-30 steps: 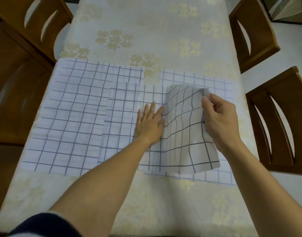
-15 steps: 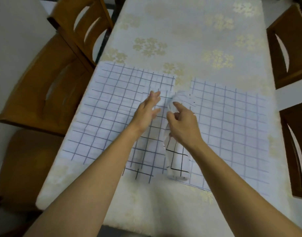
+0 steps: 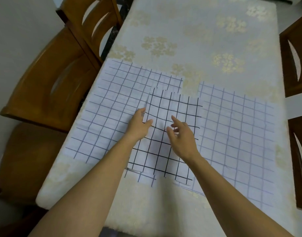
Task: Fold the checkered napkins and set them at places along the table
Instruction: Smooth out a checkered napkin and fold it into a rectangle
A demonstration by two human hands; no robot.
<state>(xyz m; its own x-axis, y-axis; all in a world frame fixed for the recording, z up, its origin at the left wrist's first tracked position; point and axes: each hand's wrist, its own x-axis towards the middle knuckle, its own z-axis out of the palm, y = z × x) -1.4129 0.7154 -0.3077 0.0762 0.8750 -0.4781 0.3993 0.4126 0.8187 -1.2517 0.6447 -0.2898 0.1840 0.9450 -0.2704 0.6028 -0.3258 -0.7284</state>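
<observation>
Two open hands at the folded napkin (image 3: 174, 106)
The left hand (image 3: 139, 124) lies flat at its left edge, and the right hand (image 3: 181, 136) spreads loose fingers over its middle; neither grips anything. It lies on the desk (image 3: 198, 31), partly over a left napkin (image 3: 116, 103) and a right napkin (image 3: 240, 130), with wooden chairs (image 3: 49, 82) at both sides.

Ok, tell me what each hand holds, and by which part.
Nothing gripped. The left hand rests on the folded napkin at its left edge; the right hand hovers open over it.
</observation>
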